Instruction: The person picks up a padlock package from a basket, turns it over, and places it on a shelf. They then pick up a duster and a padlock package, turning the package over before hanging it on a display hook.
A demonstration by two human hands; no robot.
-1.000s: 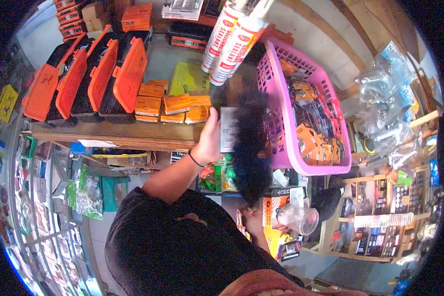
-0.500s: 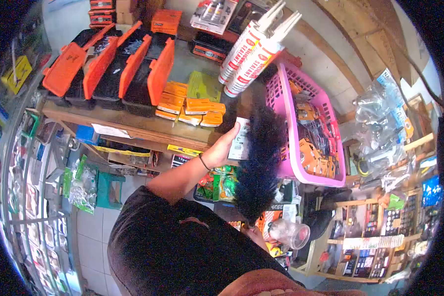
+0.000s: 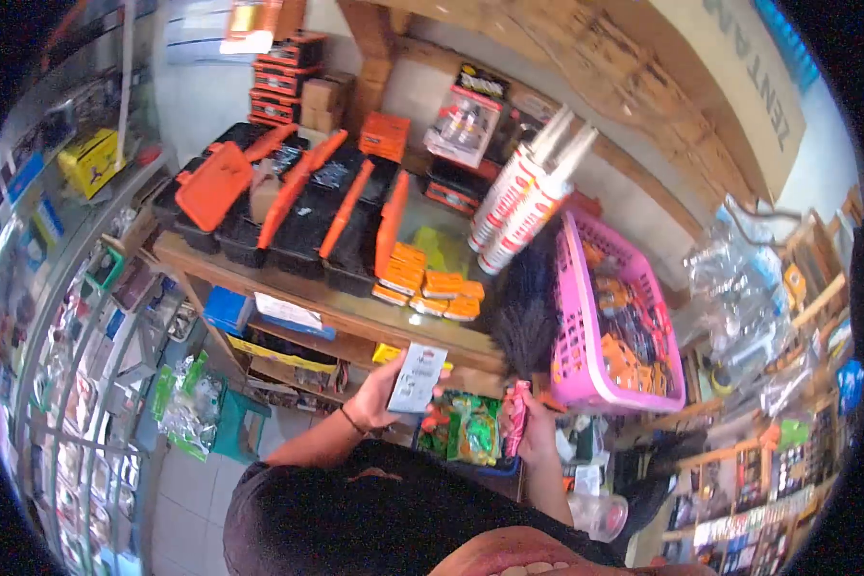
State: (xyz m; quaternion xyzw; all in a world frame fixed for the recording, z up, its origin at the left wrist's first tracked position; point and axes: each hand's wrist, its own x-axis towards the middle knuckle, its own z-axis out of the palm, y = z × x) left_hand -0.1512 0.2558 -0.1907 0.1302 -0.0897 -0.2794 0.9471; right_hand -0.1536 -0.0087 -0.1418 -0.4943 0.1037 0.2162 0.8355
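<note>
My left hand point(image 3: 379, 396) is closed on a flat white box point(image 3: 419, 378) with printed text and a barcode, held upright before the counter edge. My right hand point(image 3: 536, 428) grips the pink handle point(image 3: 517, 419) of a black feather duster point(image 3: 528, 322). The duster's dark, fluffy head points up and away, between the yellow-orange boxes point(image 3: 430, 288) and a pink plastic basket point(image 3: 574, 336). Two white silicone sealant tubes point(image 3: 518, 206) stand just behind it, partly overlapping the duster head in view.
Black organiser boxes with raised orange lids point(image 3: 288, 216) line the counter point(image 3: 288, 278). Below, green packets point(image 3: 470, 427) fill a bin, and a clear jar point(image 3: 600, 516) stands at lower right. Glass shelving point(image 3: 77, 384) runs along the left; a green stool point(image 3: 242, 422) stands on the floor.
My left hand has lowered the white box and turned it, showing its label. The duster has moved away from me to the counter beside the basket, and its pink handle now shows. The view has shifted.
</note>
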